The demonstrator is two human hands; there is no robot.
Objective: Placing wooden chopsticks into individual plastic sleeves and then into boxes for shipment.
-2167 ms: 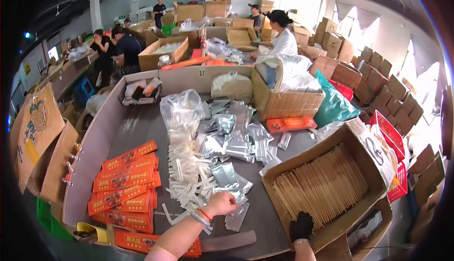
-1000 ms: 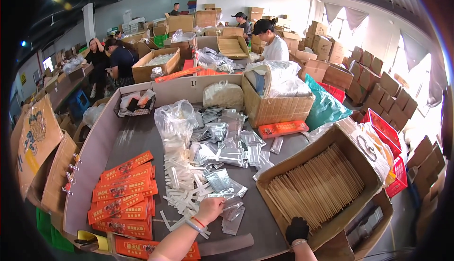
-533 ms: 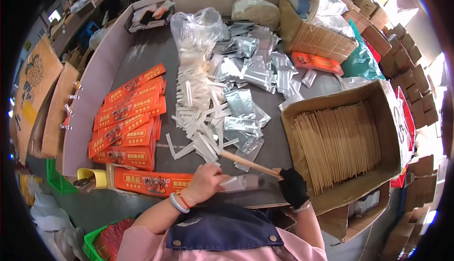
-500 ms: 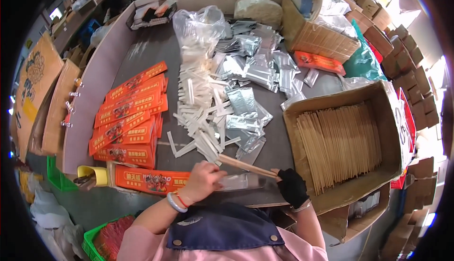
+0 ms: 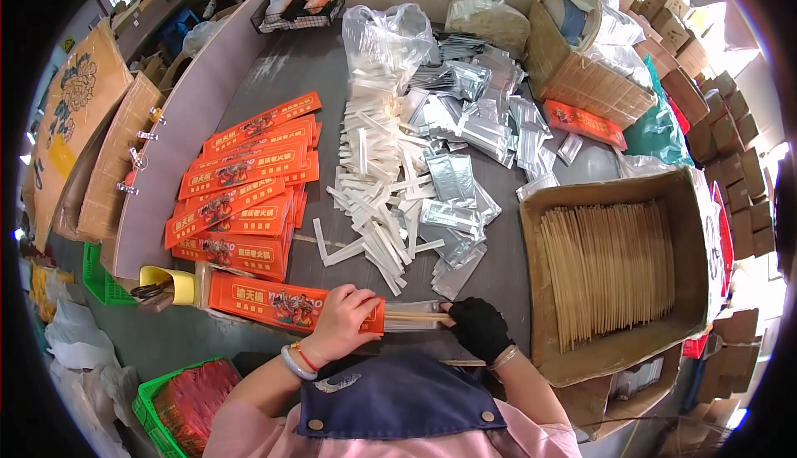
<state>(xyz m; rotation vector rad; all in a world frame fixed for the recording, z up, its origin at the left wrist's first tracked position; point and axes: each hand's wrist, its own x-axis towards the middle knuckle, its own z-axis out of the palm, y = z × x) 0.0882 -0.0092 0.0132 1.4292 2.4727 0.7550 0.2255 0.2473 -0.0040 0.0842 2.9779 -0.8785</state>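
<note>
Close to the table's front edge, an orange-red printed paper sleeve (image 5: 266, 298) lies flat. My bare left hand (image 5: 342, 323) is closed over its right end, thumb and fingers holding it. Wooden chopsticks (image 5: 411, 317) stretch level from that end to my right hand (image 5: 480, 328), which wears a black fingerless glove and pinches their right ends. Their left ends are hidden at the sleeve's end, apparently inside it. Beneath and behind the chopsticks shows a clear plastic wrapper (image 5: 405, 306).
More orange-red sleeves (image 5: 245, 180) lie fanned at left. White paper-wrapped strips (image 5: 374, 151) and silvery packets (image 5: 452, 180) heap mid-table. At right, a cardboard box (image 5: 573, 364) holds many chopsticks (image 5: 610, 275). A yellow cup (image 5: 181, 285) with scissors stands at the front left corner.
The chopsticks have gone from slanting above the table to lying level, their left ends at the sleeve. My left hand has closed on the sleeve's end. The whole view has shifted slightly.
</note>
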